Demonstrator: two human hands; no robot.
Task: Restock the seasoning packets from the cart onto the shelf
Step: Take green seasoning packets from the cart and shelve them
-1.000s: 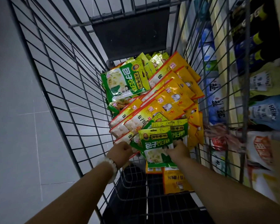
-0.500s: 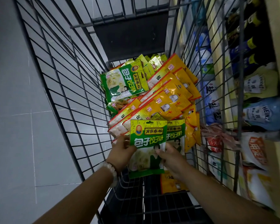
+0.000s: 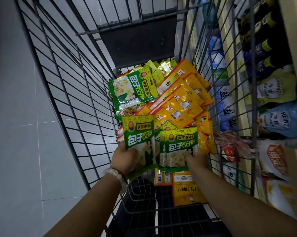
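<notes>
Nearest me: two yellow packets point(image 3: 187, 189) lie flat and face down on the wire floor of the cart point(image 3: 62, 93), just below my hands.

Left hand point(image 3: 125, 159): clamped on one green packet point(image 3: 139, 134), held upright, thumb over its lower front; a pale bead bracelet point(image 3: 114, 175) sits on that wrist.

Right hand point(image 3: 196, 159): pinching the lower edge of a small fan of green packets point(image 3: 180, 146), at least two, overlapping and just beside the left-hand one.

Middle of cart: a slanted stack of orange-yellow seasoning packets point(image 3: 180, 103), overlapping like tiles.

Far end: a large green packet point(image 3: 134, 89) lying tilted on more green ones, against the dark end panel point(image 3: 137, 36).

Beyond the right wire wall: the shelf point(image 3: 236, 69), holding blue-and-white bags, dark bottles and Heinz pouches point(image 3: 279, 120).
</notes>
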